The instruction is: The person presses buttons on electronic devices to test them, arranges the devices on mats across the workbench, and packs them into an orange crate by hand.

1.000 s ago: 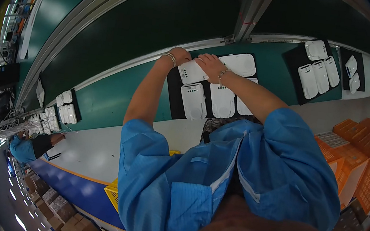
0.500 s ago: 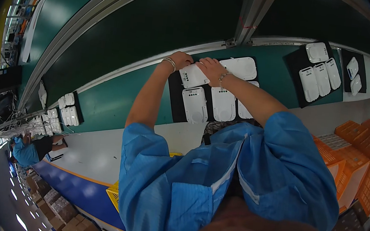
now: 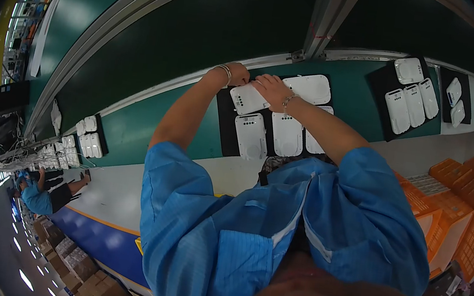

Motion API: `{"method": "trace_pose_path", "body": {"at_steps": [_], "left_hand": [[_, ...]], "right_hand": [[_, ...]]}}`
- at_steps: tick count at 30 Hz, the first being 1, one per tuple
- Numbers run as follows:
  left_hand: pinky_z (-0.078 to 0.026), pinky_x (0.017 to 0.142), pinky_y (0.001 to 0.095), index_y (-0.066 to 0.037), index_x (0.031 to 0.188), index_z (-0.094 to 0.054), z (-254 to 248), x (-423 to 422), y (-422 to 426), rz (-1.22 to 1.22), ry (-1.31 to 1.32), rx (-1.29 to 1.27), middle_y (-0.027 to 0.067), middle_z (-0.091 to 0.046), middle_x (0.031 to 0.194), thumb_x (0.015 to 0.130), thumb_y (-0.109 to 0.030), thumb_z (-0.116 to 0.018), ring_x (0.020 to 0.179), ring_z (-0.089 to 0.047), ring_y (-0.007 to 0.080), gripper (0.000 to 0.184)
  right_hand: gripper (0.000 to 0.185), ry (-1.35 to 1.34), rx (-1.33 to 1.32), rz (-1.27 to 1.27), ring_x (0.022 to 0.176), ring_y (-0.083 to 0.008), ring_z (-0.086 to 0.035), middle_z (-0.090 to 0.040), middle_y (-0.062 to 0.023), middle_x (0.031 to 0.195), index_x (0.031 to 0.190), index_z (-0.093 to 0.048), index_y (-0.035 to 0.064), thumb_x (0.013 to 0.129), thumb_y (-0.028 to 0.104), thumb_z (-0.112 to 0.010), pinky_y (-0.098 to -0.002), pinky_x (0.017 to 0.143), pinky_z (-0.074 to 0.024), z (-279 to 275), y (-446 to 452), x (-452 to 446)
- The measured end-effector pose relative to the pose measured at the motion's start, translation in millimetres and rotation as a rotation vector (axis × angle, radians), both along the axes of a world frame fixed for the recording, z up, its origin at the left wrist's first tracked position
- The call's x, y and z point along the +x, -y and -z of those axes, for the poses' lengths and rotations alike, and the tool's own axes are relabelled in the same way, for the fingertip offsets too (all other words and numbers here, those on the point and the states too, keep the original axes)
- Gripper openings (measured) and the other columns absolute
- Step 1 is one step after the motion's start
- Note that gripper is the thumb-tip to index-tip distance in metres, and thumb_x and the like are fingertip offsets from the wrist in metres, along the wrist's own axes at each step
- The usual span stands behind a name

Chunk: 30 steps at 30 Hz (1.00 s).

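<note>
A white flat plastic device (image 3: 250, 101) with a row of small dark ports lies at the upper left of a black mat (image 3: 224, 124). My right hand (image 3: 274, 92) grips its right end, fingers over the far edge. At its far left corner, my left hand (image 3: 236, 74) is closed with the fingers curled. Whatever those fingers pinch is hidden. Nearest me on the mat lie another ported device (image 3: 251, 136) and a similar device (image 3: 286, 135). One more white device (image 3: 310, 88) sits beyond my right wrist, and another (image 3: 317, 135) is partly covered by my forearm.
Several white devices (image 3: 412, 105) rest on a second mat to the right. Orange crates (image 3: 443, 224) stand at the lower right. A metal rail (image 3: 161, 89) runs along the green bench (image 3: 133, 126). A co-worker (image 3: 38, 197) sits at the far left.
My left forearm and elbow have swung slightly left, and the left hand has shifted a little. My right hand stays on the same device. The co-worker's posture has changed.
</note>
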<state>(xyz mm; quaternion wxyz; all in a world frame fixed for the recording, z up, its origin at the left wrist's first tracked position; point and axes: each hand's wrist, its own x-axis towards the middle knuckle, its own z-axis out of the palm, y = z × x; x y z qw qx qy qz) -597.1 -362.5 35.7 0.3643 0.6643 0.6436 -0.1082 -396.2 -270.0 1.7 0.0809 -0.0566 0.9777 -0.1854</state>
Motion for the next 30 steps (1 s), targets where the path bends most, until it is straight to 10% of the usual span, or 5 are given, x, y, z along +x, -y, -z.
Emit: {"method": "trace_pose_path", "body": {"at_steps": [19, 26, 30], "left_hand": [[-0.052, 0.079, 0.0409, -0.011, 0.101, -0.067, 15, 7, 11, 0.043, -0.12, 0.193, 0.0133, -0.068, 0.095, 0.087, -0.015, -0.055, 0.092, -0.065, 0.032, 0.019], [-0.053, 0.081, 0.0379, -0.011, 0.116, -0.064, -19, 7, 31, -0.573, -0.013, 0.406, 0.013, -0.068, 0.105, 0.084, -0.016, -0.063, 0.094, -0.066, 0.03, 0.032], [-0.054, 0.077, 0.0308, -0.008, 0.119, -0.063, -38, 0, 78, -1.2, 0.059, 0.824, 0.0125, -0.069, 0.101, 0.089, -0.018, -0.062, 0.086, -0.068, 0.0209, 0.032]], "right_hand": [[0.09, 0.084, -0.089, 0.003, 0.134, -0.0328, -0.031, -0.036, -0.0159, 0.14, 0.14, -0.034, 0.0061, 0.059, 0.004, -0.075, -0.0441, 0.11, -0.0272, -8, -4, -3], [0.094, 0.135, -0.159, 0.015, 0.131, -0.0347, -0.035, -0.039, -0.0172, 0.139, 0.142, -0.034, 0.0071, 0.058, 0.009, -0.077, -0.0413, 0.11, -0.0298, -18, -10, -7], [0.096, 0.409, -0.713, 0.197, 0.124, -0.0296, -0.045, -0.045, -0.0164, 0.135, 0.144, -0.033, 0.0067, 0.062, 0.025, -0.08, -0.0349, 0.105, -0.0372, -39, -40, -22]]}}
